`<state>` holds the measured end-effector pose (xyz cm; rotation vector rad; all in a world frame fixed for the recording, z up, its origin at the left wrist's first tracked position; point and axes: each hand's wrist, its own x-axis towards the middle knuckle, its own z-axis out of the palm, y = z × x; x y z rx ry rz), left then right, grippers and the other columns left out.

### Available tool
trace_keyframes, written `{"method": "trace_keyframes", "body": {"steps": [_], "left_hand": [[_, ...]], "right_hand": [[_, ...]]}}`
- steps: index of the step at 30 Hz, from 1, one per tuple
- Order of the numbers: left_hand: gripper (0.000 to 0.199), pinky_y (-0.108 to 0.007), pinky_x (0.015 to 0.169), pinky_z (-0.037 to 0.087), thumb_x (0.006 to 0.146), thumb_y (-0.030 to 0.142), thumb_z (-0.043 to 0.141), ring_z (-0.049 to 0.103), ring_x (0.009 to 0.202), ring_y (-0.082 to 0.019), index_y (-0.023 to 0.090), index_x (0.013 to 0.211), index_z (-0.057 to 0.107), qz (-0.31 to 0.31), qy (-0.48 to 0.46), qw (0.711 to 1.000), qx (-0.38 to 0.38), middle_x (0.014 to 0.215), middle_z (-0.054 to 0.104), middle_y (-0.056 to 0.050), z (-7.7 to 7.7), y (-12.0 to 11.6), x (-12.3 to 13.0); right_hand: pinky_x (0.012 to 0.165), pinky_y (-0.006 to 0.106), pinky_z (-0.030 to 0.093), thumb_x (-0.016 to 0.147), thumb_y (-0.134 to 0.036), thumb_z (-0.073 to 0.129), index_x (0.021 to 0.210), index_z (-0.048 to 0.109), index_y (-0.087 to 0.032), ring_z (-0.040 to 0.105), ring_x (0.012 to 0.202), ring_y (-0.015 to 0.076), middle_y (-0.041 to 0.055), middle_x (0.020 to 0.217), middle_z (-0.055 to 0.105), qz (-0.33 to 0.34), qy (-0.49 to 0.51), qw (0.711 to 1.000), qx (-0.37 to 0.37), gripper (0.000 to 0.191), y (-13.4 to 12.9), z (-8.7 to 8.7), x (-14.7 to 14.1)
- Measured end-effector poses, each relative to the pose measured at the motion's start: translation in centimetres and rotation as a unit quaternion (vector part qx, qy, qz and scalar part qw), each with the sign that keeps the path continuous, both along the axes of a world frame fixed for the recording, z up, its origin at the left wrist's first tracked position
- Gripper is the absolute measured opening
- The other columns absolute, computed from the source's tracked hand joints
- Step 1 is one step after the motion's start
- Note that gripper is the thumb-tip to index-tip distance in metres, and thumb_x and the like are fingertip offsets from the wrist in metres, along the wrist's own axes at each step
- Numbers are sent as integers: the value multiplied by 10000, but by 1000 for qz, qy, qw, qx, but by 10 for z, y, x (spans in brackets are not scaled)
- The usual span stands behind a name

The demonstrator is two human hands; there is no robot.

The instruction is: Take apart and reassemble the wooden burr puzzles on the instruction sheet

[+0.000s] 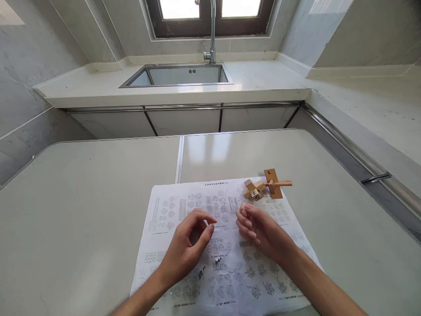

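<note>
Over the printed sheet (pixel 226 245), the left hand (pixel 187 248) arches, thumb and forefinger narrowly parted; the right hand (pixel 261 229) faces it, fingers half-curled; numbered wooden pieces (pixel 271 185) sit at the sheet's far right corner.

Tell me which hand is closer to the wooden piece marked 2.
Right. The right hand is just short of the wooden piece marked 2, slightly left of it; the left hand is farther off, well to its left.
</note>
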<state>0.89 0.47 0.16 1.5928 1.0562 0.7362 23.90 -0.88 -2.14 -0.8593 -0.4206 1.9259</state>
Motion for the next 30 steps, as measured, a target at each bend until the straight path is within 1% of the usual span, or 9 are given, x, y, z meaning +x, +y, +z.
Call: {"method": "trace_keyframes", "body": {"steps": [3,5,7,10,14,19,24,27,30], "left_hand": [[152,-294,700,463,1038,372,580,535,742,-153,239,1041,652,1,5,1000,0,980,621,-33,2,0,1],[151,-293,693,453,1033,372,584,525,732,-151,237,1033,650,3,8,1000,3,960,617,-27,3,-1,1],[156,-293,691,447,1032,375,583,525,735,-153,234,1026,648,2,11,1000,3,941,615,-24,3,-1,2],[171,-292,687,438,1029,385,580,517,732,-151,230,1018,651,2,15,1000,6,926,609,-22,4,-2,2],[218,-283,659,409,1032,425,567,478,704,-148,226,1032,657,-1,23,1000,7,864,573,-7,4,-4,2],[260,-273,639,362,1021,458,582,438,687,-149,212,1029,666,7,33,999,17,751,496,22,5,-5,2],[299,-255,602,338,1015,493,581,399,659,-140,208,1026,671,12,32,999,13,715,436,40,5,-4,1],[303,-244,571,323,1007,494,588,383,645,-136,203,1016,673,17,30,999,12,702,410,42,6,-4,1],[304,-238,559,320,1005,491,588,380,641,-135,201,1011,680,20,31,999,15,695,401,41,7,-5,2]], "right_hand": [[437,180,303,919,-456,772,739,559,-200,262,466,64,-79,611,386,-59,40,997,14,379,3,1,4],[417,188,290,921,-480,759,698,524,-209,194,451,72,-92,579,318,-93,44,995,16,422,5,3,8],[378,200,250,923,-504,742,655,469,-224,135,434,79,-100,545,271,-109,42,993,18,474,6,4,11],[341,203,181,935,-526,718,625,421,-235,80,409,76,-109,495,253,-115,60,991,25,518,6,4,17],[326,195,165,946,-533,706,617,434,-233,81,384,68,-111,452,280,-126,94,987,31,522,6,4,22],[302,178,160,923,-493,753,628,433,-231,108,349,54,-116,418,322,-147,99,983,56,508,8,1,29],[282,155,150,906,-463,787,627,356,-239,117,312,40,-132,384,323,-136,90,983,80,560,12,-5,38],[271,145,158,897,-475,794,662,382,-245,144,291,43,-140,384,335,-133,86,983,89,527,13,-8,40],[268,137,188,880,-488,810,737,455,-251,180,278,53,-153,387,337,-130,75,984,95,451,14,-9,41]]}}
